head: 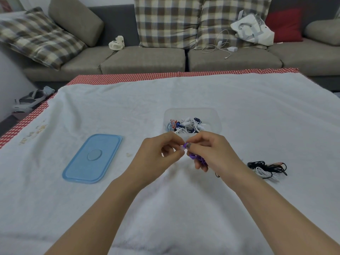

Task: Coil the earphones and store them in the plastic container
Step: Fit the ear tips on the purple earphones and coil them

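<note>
A: What lies left of the plastic container (pixel 217 116)?

B: Your blue lid (pixel 93 159) lies flat on the white-covered desk (pixel 128 107), well left of the container and nearer you.

A: And my hands?

B: Just in front of the container, your left hand (pixel 156 153) has its fingers curled, pinching one end of the purple earphones (pixel 197 158). Your right hand (pixel 211 151) touches it at the fingertips and grips the rest of the purple bundle.

A: What's in the container?

B: Coiled earphones (pixel 187 125), white, blue and orange, piled at its left side.

A: Anything to its right?

B: A black and white tangle of cables (pixel 266 169) lies on the desk, right of the container and nearer you.
</note>
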Action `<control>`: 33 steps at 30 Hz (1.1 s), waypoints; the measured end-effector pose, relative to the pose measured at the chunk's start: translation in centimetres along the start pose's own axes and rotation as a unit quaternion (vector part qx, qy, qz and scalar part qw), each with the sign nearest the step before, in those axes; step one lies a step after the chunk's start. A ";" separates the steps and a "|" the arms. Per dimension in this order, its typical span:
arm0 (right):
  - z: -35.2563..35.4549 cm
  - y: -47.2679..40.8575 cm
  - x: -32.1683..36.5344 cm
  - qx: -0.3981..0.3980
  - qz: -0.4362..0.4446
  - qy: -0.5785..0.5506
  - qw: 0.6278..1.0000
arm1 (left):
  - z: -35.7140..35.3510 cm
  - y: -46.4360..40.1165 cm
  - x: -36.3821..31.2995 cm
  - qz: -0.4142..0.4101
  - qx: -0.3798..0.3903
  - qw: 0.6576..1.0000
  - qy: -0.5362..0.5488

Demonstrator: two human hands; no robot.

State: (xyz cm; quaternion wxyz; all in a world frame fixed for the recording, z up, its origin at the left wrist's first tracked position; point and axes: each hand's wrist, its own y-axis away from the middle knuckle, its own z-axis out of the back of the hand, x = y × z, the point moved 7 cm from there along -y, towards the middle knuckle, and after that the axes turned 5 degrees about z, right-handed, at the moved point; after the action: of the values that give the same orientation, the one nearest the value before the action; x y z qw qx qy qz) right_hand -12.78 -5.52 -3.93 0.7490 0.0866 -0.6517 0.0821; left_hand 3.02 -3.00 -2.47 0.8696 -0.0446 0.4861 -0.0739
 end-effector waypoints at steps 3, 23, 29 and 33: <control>0.0 0.1 0.2 0.011 -0.010 -0.017 1.000 | 0.0 -0.1 -0.2 -0.006 0.012 1.000 0.023; -0.7 1.1 0.9 0.091 -0.120 -0.172 0.974 | -0.1 -0.1 -0.5 0.051 0.085 0.966 0.240; -0.9 1.4 1.0 0.090 -0.148 -0.225 0.959 | 0.2 -0.1 -0.8 0.046 0.076 0.964 0.252; -1.2 1.5 0.9 0.087 -0.169 -0.262 0.946 | 0.3 -0.2 -1.0 0.041 0.066 0.967 0.244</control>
State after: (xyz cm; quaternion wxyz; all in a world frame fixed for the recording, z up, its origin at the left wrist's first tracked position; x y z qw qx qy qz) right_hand -11.87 -3.73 -3.16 0.5442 0.2784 -0.7913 -0.0151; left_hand 2.77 -2.99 -1.46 0.7277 0.0525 0.6793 -0.0791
